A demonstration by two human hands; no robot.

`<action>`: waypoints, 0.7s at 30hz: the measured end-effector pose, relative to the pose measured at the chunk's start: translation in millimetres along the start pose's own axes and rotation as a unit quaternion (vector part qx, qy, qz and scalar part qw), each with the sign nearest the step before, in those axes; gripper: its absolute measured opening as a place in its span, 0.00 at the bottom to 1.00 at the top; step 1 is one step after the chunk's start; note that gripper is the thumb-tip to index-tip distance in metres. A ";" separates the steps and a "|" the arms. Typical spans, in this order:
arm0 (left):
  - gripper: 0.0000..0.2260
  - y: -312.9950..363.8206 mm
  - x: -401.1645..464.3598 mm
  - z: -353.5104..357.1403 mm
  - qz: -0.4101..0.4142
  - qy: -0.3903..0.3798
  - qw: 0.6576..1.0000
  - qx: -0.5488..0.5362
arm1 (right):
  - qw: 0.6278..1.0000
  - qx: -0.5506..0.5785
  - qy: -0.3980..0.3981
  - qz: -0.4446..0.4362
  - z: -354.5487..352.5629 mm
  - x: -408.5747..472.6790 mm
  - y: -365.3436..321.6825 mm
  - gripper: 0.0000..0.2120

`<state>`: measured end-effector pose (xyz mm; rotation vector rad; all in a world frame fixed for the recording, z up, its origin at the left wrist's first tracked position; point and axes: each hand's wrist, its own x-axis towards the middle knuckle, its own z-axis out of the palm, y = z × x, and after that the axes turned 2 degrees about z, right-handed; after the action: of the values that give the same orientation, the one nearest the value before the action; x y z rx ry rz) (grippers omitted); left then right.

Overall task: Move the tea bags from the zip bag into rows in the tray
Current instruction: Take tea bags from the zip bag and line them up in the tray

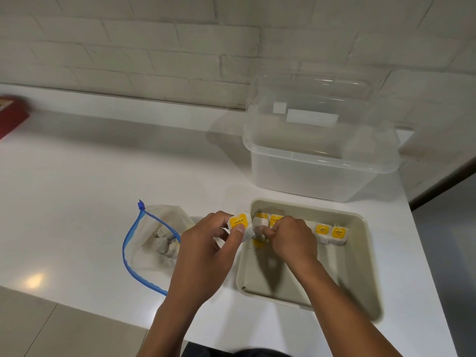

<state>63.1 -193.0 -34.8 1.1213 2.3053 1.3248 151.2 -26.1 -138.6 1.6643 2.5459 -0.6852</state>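
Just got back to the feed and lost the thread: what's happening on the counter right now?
A person is filling a beige tray with tea bags. The left hand holds one yellow-tagged tea bag at the tray's left edge, while the right hand pinches another tea bag in the row along the tray's far side. Two bags at the row's right end are plainly in place. The open zip bag to the left has more bags inside. A clear lidded container stands behind.

A wall of white-painted bricks (154, 47) is seen behind a glossy white worktop (103, 163). A bright lamp reflection (33, 280) is caught on the worktop's near left. Pale grey floor tiles (51, 331) are visible below its front edge.
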 end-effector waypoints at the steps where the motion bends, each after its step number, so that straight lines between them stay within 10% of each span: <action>1: 0.06 -0.2 0.0 0.8 -0.001 -0.001 1.000 -0.001 | 1.000 -0.012 -0.012 -0.002 0.3 -1.9 0.9 0.22; 9: 0.05 -0.1 0.2 4.7 0.007 -0.001 1.000 0.003 | 0.998 -0.008 -0.057 -0.024 9.6 -4.4 0.5 0.09; 21: 0.08 -16.7 3.7 20.9 -0.015 -0.036 0.999 0.020 | 0.992 0.088 -0.062 -0.058 -30.3 -24.0 1.1 0.15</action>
<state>63.9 -182.1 -59.5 1.1224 2.2970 1.2134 169.0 -35.3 -105.5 1.4734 2.5766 -1.0159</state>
